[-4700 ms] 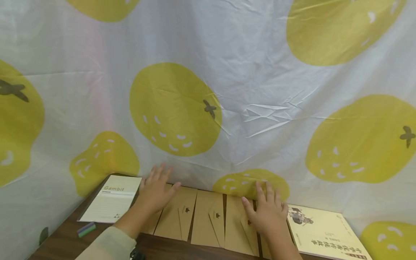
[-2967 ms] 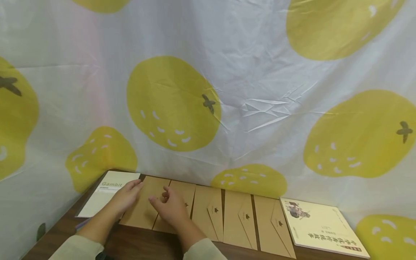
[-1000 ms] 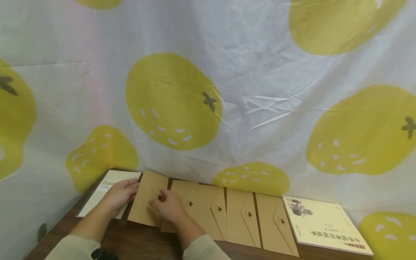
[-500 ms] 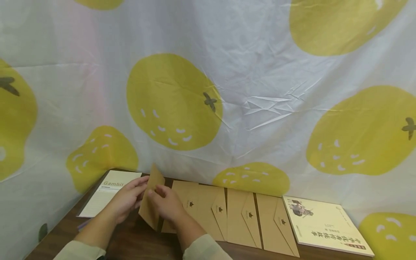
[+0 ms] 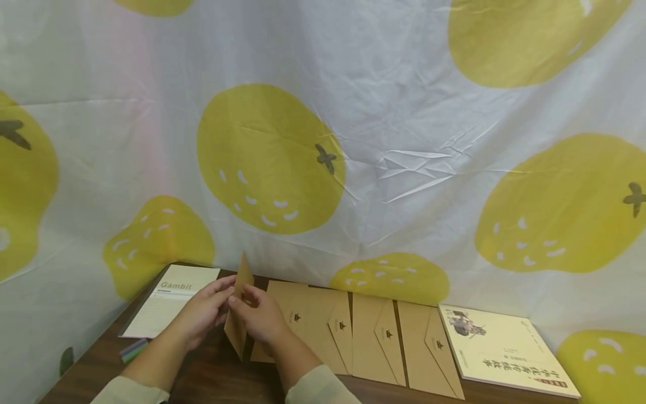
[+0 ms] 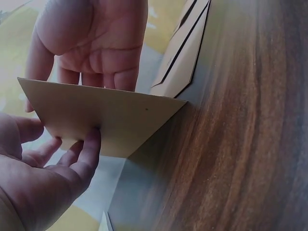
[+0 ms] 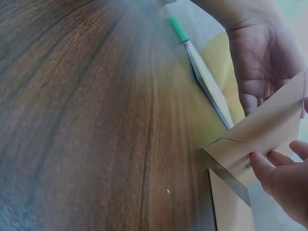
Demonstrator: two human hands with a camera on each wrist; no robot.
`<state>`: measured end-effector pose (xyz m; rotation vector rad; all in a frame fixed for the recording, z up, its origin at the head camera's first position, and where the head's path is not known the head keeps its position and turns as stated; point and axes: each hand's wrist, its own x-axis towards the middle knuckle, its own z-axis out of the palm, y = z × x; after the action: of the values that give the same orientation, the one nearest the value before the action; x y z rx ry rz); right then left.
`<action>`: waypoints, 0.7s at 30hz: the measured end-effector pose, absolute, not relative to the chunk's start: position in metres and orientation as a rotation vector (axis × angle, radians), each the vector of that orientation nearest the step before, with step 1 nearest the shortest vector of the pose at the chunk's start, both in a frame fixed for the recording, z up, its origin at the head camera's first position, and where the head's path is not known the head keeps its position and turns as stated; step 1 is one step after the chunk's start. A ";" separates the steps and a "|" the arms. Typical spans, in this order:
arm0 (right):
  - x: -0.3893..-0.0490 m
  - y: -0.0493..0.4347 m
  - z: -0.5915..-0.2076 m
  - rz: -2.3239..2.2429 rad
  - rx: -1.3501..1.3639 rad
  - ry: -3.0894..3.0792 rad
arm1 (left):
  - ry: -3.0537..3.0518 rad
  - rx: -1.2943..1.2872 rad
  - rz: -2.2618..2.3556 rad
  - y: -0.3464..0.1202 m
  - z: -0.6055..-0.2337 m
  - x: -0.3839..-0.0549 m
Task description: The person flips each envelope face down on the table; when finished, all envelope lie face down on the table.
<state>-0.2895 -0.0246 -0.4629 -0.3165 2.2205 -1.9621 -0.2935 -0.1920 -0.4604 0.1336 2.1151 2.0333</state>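
A brown kraft envelope (image 5: 237,325) stands on edge between my two hands, above the left end of a row of similar envelopes (image 5: 373,342). My left hand (image 5: 204,308) holds it from the left, its fingertips (image 6: 94,139) against the plain face. From the other side my right hand (image 5: 262,317) grips it, with fingertips (image 7: 260,161) on the face with the flap and a small dark print. In the left wrist view the envelope (image 6: 110,113) hides the right hand's fingertips. The row's flaps carry small crown prints.
A white "Gambit" notepad (image 5: 169,314) lies left of the hands, with a small purple and green block (image 5: 134,350) at its near edge. A cream book (image 5: 510,356) lies right of the row. A fruit-patterned curtain (image 5: 393,129) hangs behind the dark wooden table (image 5: 217,381).
Both hands moved from spread over the row to its left end. They lifted the leftmost envelope and turned it from flat to on edge; it shifted slightly right.
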 end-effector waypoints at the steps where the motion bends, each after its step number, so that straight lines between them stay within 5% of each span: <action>1: -0.289 -0.025 -0.463 -1.965 -0.319 2.216 | 2.114 0.132 2.036 -0.192 -0.461 -0.293; 21: -0.288 -0.025 -0.461 -2.049 -0.326 2.103 | 2.199 0.147 1.960 -0.193 -0.459 -0.290</action>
<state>-0.2884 -0.0252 -0.4610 -0.3260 2.1031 -2.0494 -0.2897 -0.1928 -0.4594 0.1474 2.1988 1.9602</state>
